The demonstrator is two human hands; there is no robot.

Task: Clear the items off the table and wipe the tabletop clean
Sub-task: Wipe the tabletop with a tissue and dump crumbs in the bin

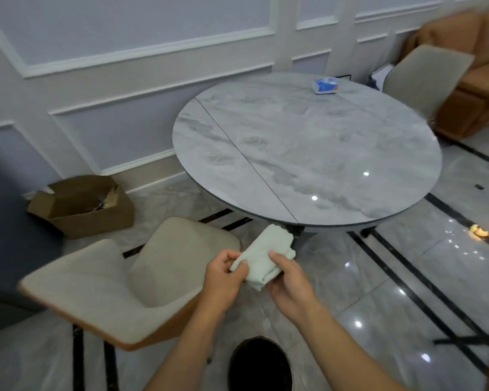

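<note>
The person stands just short of the round marble surface with a folded white cloth held low between both hands; the left hand pinches its near-left corner, thumb on top and fingers curled beneath; the right hand wraps the bundle from the right, fingers closed round it. The cloth's long axis runs from near to far, its free end pointing at the surface's near edge but not touching it; it hangs over the floor, not over the tabletop.

The one item left up there, a small blue and white tissue pack, lies on the far side, right of centre, well apart from both hands; from where the hands are it sits far and to the right, so I judge the right hand the nearer one for the reach, though it would first have to let go of the cloth. The rest of the marble shows only its veining, a dark seam and glints of light.

A pale chair stands near left, turned away from the surface; another stands at the far right, with an orange sofa behind it; an open cardboard box rests by the panelled wall at left; a dark round bin sits on the floor right below the arms.
</note>
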